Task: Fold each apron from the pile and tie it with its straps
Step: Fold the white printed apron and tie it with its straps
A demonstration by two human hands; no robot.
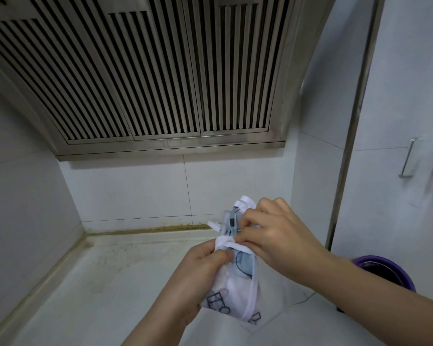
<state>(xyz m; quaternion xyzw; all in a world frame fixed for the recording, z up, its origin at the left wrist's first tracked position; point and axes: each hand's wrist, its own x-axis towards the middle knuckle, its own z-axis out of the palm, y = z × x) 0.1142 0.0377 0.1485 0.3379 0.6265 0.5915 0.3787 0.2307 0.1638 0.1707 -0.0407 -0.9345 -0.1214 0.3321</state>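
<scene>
Forearms come in from the bottom edge, both bare, meeting mid-frame over the counter (pixel 105 283). Left hand (pixel 205 268) grips the apron (pixel 238 285) from the side, fingers curled round the lower part of the bundle, thumb up near the strap (pixel 226 242). Right hand (pixel 278 234) sits on top, wrist bent down, fingertips pinching the strap where it crosses the bundle's waist. Apron is already folded to a narrow roll (white, blue and black shape print), held up off the counter and tilted away from the camera, top end toward the wall tiles. Strap goes round its middle at least once; a short loose end (pixel 213 224) sticks out on the far left side. Step in hand, as I read it: tying. Fold done, wrap on, knot being made or snugged; can't tell if a knot is there yet, fingers cover that spot. Next move prob. calls for the left hand to squeeze the roll so the wrap doesn't slacken while the right draws the free end through & tight. Risk: thin, slick-looking cloth, roll may spring open if the grip eases. Pile of other aprons not in view. Around: slatted metal hood (pixel 160 71) overhead, purple tub (pixel 385 268) behind the right forearm, metal handle (pixel 408 158) on the panel far right.
</scene>
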